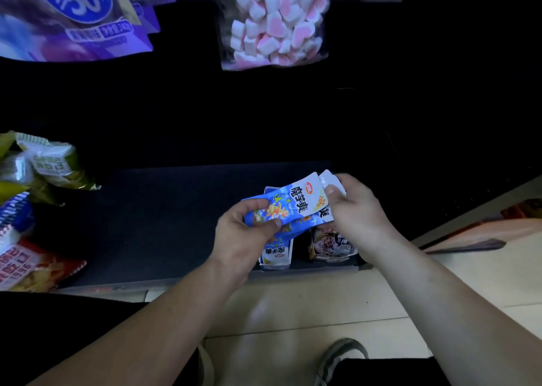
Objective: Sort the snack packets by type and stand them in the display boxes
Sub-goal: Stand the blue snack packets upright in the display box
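Centre of frame, left hand and right hand both gripping blue snack packets (fanned), above blue display box, brown-packet box beside it.

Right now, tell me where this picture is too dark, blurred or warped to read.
Head view: the shelf goes nearly black toward its back; the purple bags top left are blurred and lens-stretched; the blue packets, gripped by the left hand and right hand, are lit and legible; the floor tiles show faint glare.

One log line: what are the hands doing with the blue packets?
left hand: grips blue packets | right hand: pinches their far end | packets: over blue display box | dark packets: beside that box
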`<state>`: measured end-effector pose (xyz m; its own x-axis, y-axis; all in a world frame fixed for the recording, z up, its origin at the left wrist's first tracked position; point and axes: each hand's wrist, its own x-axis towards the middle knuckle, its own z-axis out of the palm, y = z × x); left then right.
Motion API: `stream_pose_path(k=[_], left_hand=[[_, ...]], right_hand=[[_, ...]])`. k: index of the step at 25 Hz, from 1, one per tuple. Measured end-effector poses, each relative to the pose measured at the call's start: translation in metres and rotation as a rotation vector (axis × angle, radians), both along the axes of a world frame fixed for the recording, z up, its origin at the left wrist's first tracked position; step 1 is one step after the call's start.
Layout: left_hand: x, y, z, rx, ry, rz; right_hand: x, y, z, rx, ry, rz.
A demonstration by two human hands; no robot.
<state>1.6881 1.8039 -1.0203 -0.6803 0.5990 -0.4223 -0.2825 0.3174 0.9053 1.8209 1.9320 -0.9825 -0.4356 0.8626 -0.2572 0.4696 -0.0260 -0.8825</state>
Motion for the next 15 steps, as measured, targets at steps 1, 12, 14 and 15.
stream_pose_path(k=[1, 12, 14, 15], left_hand=[[0.001, 0.001, 0.000, 0.000, 0.004, 0.003], [-0.009, -0.008, -0.022, -0.212, 0.190, -0.154], [-0.026, -0.013, -0.029, -0.294, 0.274, -0.084], [-0.031, -0.015, -0.031, -0.298, 0.291, -0.071]], right_hand=[[-0.002, -0.002, 0.000, -0.049, 0.044, -0.008], [0.008, 0.004, -0.022, 0.148, -0.236, 0.134], [0.008, -0.001, -0.022, 0.251, -0.259, 0.140], [0.005, -0.004, -0.023, 0.311, -0.251, 0.163]])
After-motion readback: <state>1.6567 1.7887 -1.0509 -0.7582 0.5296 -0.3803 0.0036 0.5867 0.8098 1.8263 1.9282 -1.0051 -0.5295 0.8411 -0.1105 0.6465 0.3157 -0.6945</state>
